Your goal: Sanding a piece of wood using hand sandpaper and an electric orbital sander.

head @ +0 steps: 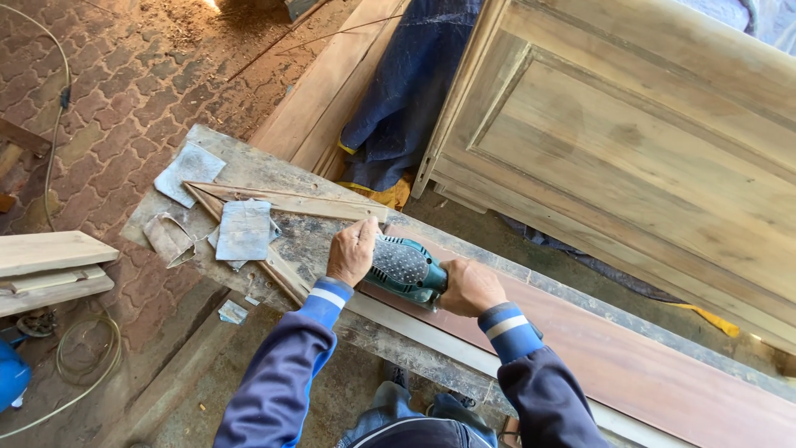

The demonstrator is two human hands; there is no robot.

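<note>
Sander [406,267] between both hands [352,251] [469,287], on reddish board [663,373].

The person wears a long-sleeved jacket in dark navy blue, the fabric smooth with a slight sheen and gathered in soft folds along both arms. Each sleeve ends in a ribbed knit cuff of brighter blue, crossed by one pale, whitish stripe. The left hand [351,251] and right hand [469,287] are bare, with no gloves, rings or watch showing. Lower in view, faded blue denim trousers show at the knees, lightly dusted with pale sawdust.
</note>
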